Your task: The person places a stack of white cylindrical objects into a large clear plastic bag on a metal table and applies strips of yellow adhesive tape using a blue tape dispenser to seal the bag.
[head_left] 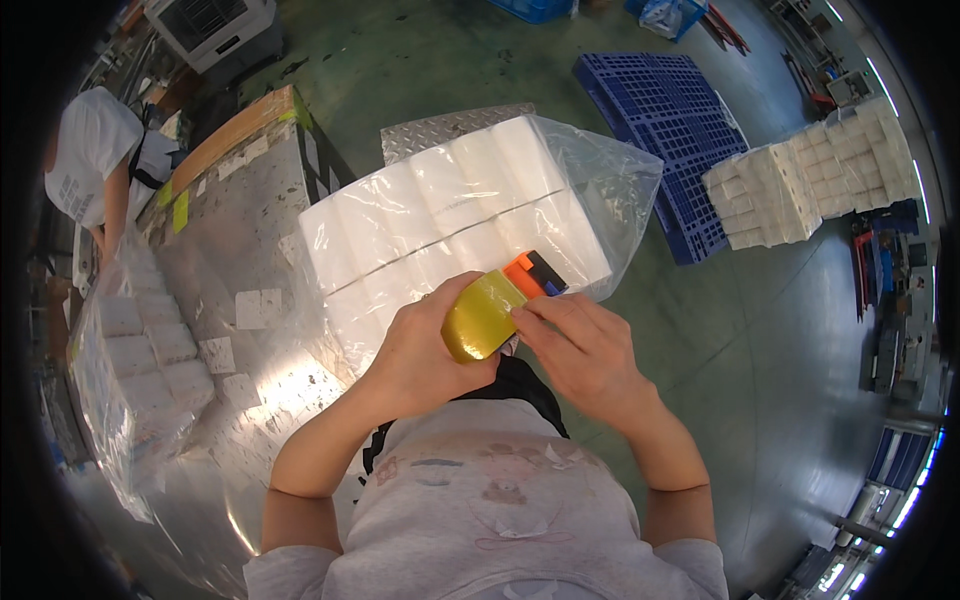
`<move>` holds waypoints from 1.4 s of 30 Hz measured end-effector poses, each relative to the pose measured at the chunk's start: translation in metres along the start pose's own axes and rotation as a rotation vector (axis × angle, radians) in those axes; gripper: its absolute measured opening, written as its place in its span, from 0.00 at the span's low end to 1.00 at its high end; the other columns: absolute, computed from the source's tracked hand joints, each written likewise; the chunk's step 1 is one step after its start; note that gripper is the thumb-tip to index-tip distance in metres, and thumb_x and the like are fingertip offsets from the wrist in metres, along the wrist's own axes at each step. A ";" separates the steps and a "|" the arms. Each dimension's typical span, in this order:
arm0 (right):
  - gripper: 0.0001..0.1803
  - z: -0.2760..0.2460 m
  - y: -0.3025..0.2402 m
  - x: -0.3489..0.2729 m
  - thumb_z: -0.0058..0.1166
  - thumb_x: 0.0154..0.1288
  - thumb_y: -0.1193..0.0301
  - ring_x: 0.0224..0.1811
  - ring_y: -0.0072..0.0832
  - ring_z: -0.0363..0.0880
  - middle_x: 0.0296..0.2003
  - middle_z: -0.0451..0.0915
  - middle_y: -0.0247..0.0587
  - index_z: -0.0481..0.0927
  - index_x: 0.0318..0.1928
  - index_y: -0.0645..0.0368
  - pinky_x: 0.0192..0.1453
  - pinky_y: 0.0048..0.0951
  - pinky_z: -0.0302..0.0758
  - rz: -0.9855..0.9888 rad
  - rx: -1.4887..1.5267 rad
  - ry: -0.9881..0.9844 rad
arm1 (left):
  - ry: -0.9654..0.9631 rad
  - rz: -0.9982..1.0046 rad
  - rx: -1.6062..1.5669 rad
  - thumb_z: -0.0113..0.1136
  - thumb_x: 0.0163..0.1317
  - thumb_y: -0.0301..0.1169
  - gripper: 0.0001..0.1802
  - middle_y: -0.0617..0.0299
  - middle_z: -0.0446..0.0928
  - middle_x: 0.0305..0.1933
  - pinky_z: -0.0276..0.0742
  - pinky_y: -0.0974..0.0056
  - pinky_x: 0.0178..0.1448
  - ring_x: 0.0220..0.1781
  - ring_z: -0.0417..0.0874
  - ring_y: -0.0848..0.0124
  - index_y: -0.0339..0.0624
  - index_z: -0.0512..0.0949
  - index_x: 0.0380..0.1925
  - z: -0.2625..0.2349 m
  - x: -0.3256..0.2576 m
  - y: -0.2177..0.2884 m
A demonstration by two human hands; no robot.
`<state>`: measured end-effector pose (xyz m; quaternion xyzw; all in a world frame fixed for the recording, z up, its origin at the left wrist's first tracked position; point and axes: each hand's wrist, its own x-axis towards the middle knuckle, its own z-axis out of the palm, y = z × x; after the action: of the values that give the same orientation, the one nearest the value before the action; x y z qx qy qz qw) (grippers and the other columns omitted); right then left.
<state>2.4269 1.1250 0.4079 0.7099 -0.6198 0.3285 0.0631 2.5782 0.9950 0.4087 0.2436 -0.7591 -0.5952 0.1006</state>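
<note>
In front of my waist, my left hand is wrapped round a tape dispenser with a wide roll of yellow tape and an orange and black head. The fingers of my right hand are pinched together at the roll's right edge, just below the head. What lies between those fingertips is too small to make out. Beyond my hands lies a large clear plastic bag packed with rows of white wrapped bundles. Its loose, crumpled end sticks out to the right.
A worn metal-topped table stands at left, with another clear bag of white bundles on it. A co-worker bends there. Blue plastic pallets and stacked white bundles stand at right. An air cooler is far left.
</note>
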 end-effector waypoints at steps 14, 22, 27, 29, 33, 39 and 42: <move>0.14 0.022 0.007 -0.014 0.55 0.47 0.78 0.32 0.36 0.76 0.35 0.74 0.43 0.75 0.38 0.65 0.32 0.30 0.75 0.140 0.053 -0.035 | -0.042 -0.043 0.021 0.65 0.42 0.27 0.33 0.46 0.79 0.41 0.76 0.63 0.48 0.44 0.82 0.54 0.36 0.68 0.53 0.004 0.004 -0.012; 0.14 0.012 0.002 -0.017 0.59 0.57 0.72 0.34 0.37 0.78 0.37 0.75 0.42 0.76 0.44 0.60 0.35 0.31 0.76 0.475 0.414 -0.074 | -0.028 -0.021 0.101 0.66 0.42 0.27 0.35 0.47 0.79 0.40 0.76 0.62 0.47 0.41 0.81 0.55 0.36 0.68 0.55 0.011 0.003 -0.014; 0.19 0.015 0.003 -0.018 0.61 0.56 0.63 0.34 0.37 0.78 0.39 0.74 0.42 0.76 0.45 0.58 0.35 0.32 0.75 0.617 0.425 -0.111 | -0.041 -0.048 0.238 0.67 0.42 0.27 0.37 0.48 0.79 0.39 0.76 0.64 0.46 0.41 0.82 0.56 0.38 0.65 0.56 0.016 -0.002 -0.010; 0.19 0.012 -0.001 -0.010 0.60 0.57 0.61 0.36 0.38 0.77 0.40 0.74 0.43 0.76 0.46 0.58 0.37 0.33 0.75 0.658 0.446 -0.118 | -0.045 -0.096 0.244 0.67 0.41 0.27 0.39 0.48 0.78 0.40 0.77 0.61 0.46 0.42 0.82 0.54 0.39 0.63 0.57 0.020 -0.005 -0.008; 0.18 0.016 -0.007 0.000 0.59 0.57 0.60 0.39 0.38 0.77 0.42 0.72 0.43 0.78 0.44 0.57 0.42 0.34 0.75 0.728 0.381 -0.150 | -0.029 0.094 0.390 0.67 0.39 0.30 0.43 0.43 0.78 0.39 0.77 0.55 0.43 0.40 0.80 0.48 0.37 0.59 0.58 0.034 -0.012 -0.019; 0.13 0.023 -0.008 -0.018 0.54 0.61 0.66 0.46 0.36 0.77 0.46 0.71 0.42 0.79 0.43 0.61 0.47 0.31 0.74 0.839 0.661 -0.107 | -0.011 0.160 0.421 0.68 0.38 0.29 0.42 0.43 0.77 0.39 0.78 0.55 0.42 0.40 0.80 0.49 0.35 0.61 0.57 0.041 -0.020 -0.026; 0.13 0.028 -0.005 -0.028 0.52 0.63 0.70 0.48 0.34 0.76 0.48 0.71 0.42 0.78 0.46 0.62 0.48 0.30 0.74 0.762 0.729 -0.041 | -0.053 0.081 0.388 0.68 0.38 0.29 0.43 0.44 0.76 0.47 0.77 0.55 0.47 0.46 0.79 0.48 0.38 0.61 0.58 0.042 -0.021 -0.025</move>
<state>2.4416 1.1356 0.3728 0.4164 -0.6805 0.5085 -0.3240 2.5837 1.0365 0.3767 0.2121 -0.8710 -0.4396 0.0558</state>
